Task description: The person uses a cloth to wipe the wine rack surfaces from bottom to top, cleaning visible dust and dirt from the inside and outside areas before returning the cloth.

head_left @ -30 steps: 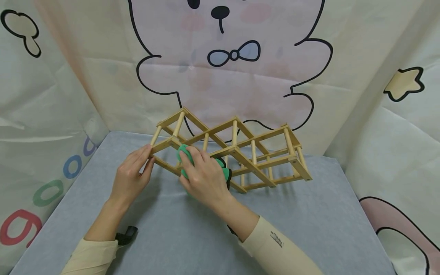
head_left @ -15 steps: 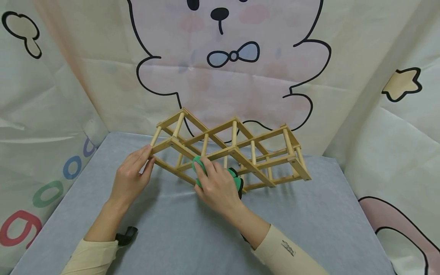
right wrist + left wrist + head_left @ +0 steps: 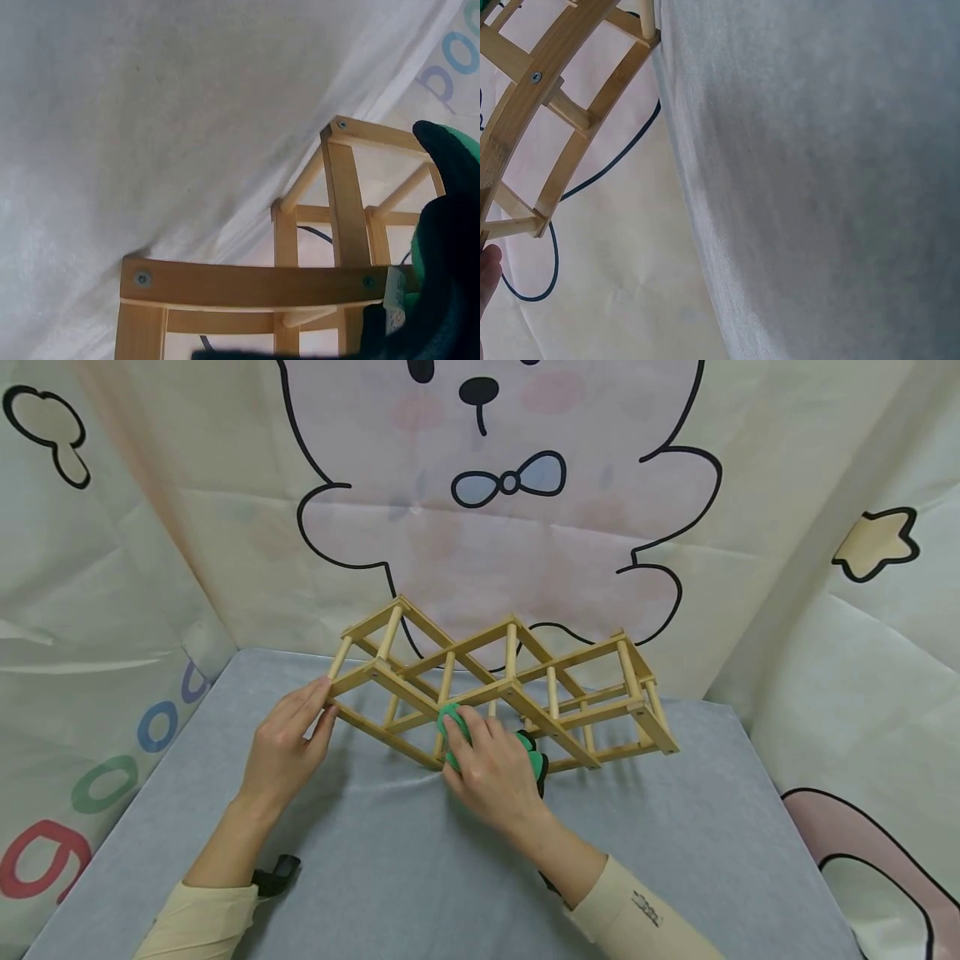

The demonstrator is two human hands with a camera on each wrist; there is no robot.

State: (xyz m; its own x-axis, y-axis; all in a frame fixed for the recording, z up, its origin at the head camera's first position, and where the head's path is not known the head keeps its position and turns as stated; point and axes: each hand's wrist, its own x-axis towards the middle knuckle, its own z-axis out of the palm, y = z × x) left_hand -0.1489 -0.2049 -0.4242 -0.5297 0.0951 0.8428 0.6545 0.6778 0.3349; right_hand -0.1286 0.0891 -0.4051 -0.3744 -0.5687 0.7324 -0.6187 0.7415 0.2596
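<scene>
The rack (image 3: pixel 511 687) stands on the table (image 3: pixel 405 877) — curtain (image 3: pixel 480 543) behind, cloth (image 3: pixel 537 763) at its front, near the middle.

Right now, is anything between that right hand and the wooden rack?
Yes, the green-and-black cloth held in the right hand comes between it and the near side of the wooden rack. I see nothing else in the way.

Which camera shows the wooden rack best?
The head view takes in the full length of the wooden rack, though the right hand and green item hide part. The left wrist view shows only a cropped section; the right wrist view another, partly blocked by the green item.
</scene>
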